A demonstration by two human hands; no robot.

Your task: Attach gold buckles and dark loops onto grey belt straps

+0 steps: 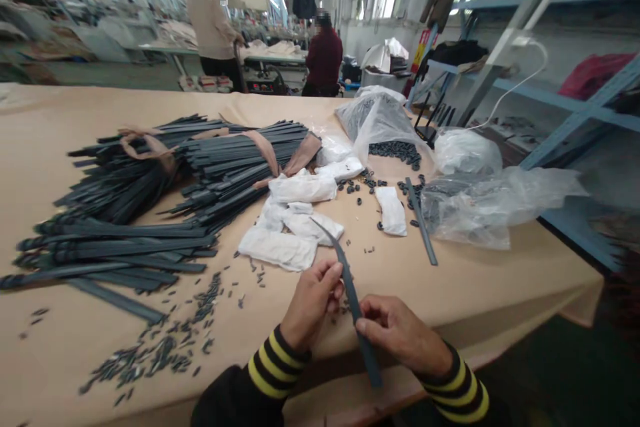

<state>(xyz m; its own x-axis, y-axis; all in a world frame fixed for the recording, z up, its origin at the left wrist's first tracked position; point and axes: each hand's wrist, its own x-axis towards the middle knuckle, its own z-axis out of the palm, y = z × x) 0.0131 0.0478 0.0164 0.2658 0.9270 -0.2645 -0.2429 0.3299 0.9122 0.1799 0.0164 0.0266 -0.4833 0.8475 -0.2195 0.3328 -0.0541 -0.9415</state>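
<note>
Strap (353,297): long, narrow, dark grey, flat, pointed far tip, slanting up over table (475,287) edge; left hand (313,303) fingers curled, pinching strap mid-length; right hand (395,333) closed on strap lower down; strap piles (150,200) well apart, left

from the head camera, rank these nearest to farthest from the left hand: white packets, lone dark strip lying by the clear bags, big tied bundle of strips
From the left hand:
1. White packets, just beyond it on the table.
2. Lone dark strip, off to the right, by the clear plastic bags.
3. Tied bundle of strips, farther back, left of centre.
</note>
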